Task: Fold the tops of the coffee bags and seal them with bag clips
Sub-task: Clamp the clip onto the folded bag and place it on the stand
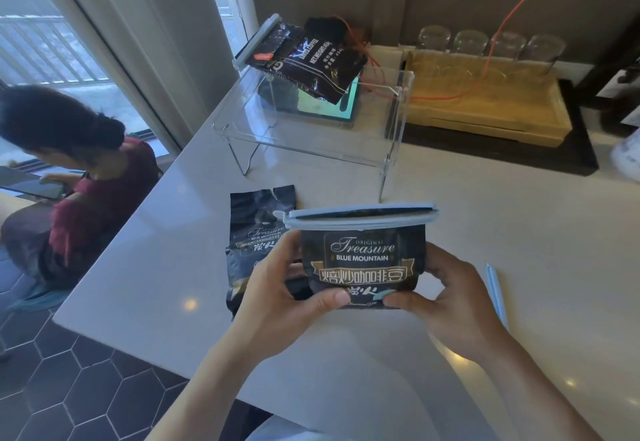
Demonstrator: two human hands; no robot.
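I hold a black "Treasure Blue Mountain" coffee bag (363, 260) upright above the counter. A pale blue bag clip (360, 217) is clamped across its folded top. My left hand (277, 298) grips the bag's lower left side and my right hand (446, 302) grips its lower right. A second black coffee bag (252, 236) lies flat on the counter just left of it, its torn top open. A third dark coffee bag (308, 56), with a clip (258, 36) on its end, rests on the clear acrylic shelf (311, 139). A loose pale blue clip (496, 291) lies at the right.
The white counter (173, 232) ends at the left in an edge over dark hexagon floor tiles. A wooden tray (485, 104) with upturned glasses stands at the back right on a black mat. A tablet lies under the shelf. A seated person (76, 177) is at the left.
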